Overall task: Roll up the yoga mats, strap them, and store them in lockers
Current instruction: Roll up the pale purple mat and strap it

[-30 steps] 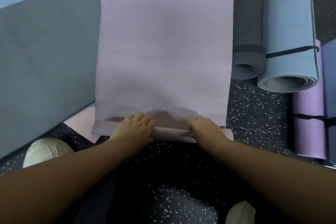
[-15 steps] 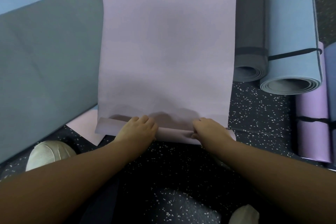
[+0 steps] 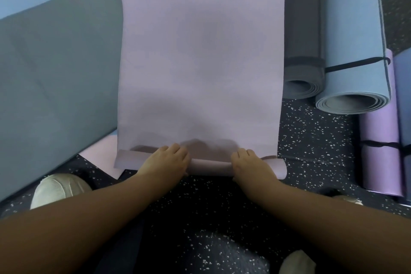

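Note:
A pale lilac yoga mat [image 3: 200, 51] lies flat on the speckled floor, stretching away from me. Its near end is turned over into a small roll [image 3: 210, 164]. My left hand [image 3: 165, 161] grips the roll left of centre, fingers curled over its top. My right hand [image 3: 252, 163] grips it right of centre in the same way. The roll's ends stick out beyond both hands.
A grey-green mat [image 3: 55, 73] lies spread at the left over pink [image 3: 97, 153] and blue ones. At the right lie rolled mats with black straps: dark grey [image 3: 303, 51], light blue [image 3: 353, 51], purple [image 3: 380, 151], dark blue [image 3: 404, 95]. My shoes [image 3: 57, 189] flank my arms.
The turned-over end has been rolled a little farther from me and looks slightly thicker. Both hands keep their grip and have shifted forward with it.

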Motion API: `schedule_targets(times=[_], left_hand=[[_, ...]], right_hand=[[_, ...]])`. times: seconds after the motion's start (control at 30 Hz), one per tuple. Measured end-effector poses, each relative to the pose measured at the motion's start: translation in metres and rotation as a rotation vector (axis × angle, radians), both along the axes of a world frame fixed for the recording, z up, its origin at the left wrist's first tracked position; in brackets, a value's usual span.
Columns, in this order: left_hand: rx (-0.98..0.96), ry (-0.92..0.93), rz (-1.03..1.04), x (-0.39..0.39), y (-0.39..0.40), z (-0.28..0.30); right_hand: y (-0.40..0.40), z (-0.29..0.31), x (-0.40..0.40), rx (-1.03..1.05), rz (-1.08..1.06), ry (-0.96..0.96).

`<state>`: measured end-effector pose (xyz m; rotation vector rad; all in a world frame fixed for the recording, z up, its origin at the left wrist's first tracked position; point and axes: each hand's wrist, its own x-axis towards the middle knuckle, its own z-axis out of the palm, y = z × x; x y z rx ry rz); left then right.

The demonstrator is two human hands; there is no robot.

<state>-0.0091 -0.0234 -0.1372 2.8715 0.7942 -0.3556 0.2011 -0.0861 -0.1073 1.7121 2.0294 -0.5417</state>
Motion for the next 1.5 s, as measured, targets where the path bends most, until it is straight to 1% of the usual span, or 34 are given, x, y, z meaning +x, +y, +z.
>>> schedule_targets(times=[0.1,0.17,0.2,0.27,0.37,0.47,0.57,0.63,0.73,0.87,0.93,1.07,1.2,1.23,1.3,1.37,1.5], left_hand=[[0.008,0.044,0.015,0.003,0.001,0.002],[0.004,0.006,0.009,0.001,0.001,0.004],[-0.017,0.006,0.02,0.001,0.001,0.003],[-0.011,-0.02,0.046,0.0,0.0,-0.003],[-0.009,-0.033,0.075,0.0,-0.001,-0.001],[-0.02,-0.111,0.094,-0.001,0.0,0.001],[-0.045,-0.134,0.105,-0.002,0.0,0.004],[-0.056,-0.138,0.108,-0.003,0.001,0.005],[-0.066,-0.146,0.111,-0.004,0.001,0.007],[-0.07,-0.156,0.127,-0.006,0.002,0.008],[-0.062,-0.143,0.118,-0.005,0.002,0.008],[-0.071,-0.117,0.104,-0.006,0.004,0.009],[-0.127,-0.041,0.139,-0.001,0.004,0.018],[-0.141,-0.011,0.176,0.0,0.003,0.018],[-0.165,0.052,0.187,-0.001,0.003,0.016],[-0.177,0.048,0.197,0.0,0.003,0.015],[-0.187,0.13,0.164,0.003,0.006,0.013]], right_hand=[[0.001,0.002,0.001,-0.013,-0.004,0.002],[0.002,0.002,0.002,-0.006,-0.026,0.01],[0.002,0.002,0.002,0.012,-0.025,0.003],[0.001,-0.001,0.001,0.131,0.003,0.032],[0.002,-0.005,0.003,0.179,0.006,0.021],[0.0,-0.004,0.003,0.128,0.029,-0.007],[0.001,0.0,0.001,0.067,0.041,-0.061],[0.004,0.0,0.001,0.086,0.011,-0.062],[0.006,-0.003,0.003,0.085,-0.016,-0.012],[0.003,-0.005,0.004,0.122,0.035,-0.033],[0.003,-0.005,0.005,0.164,0.057,-0.034],[0.006,-0.005,0.005,0.182,0.039,-0.042],[0.005,-0.005,0.005,0.105,0.029,-0.043],[0.005,-0.003,0.005,0.069,0.017,-0.04],[0.005,0.0,0.004,0.05,0.003,-0.036],[0.005,0.0,0.004,0.03,-0.012,-0.04],[0.007,0.004,0.004,0.005,-0.022,-0.039]])
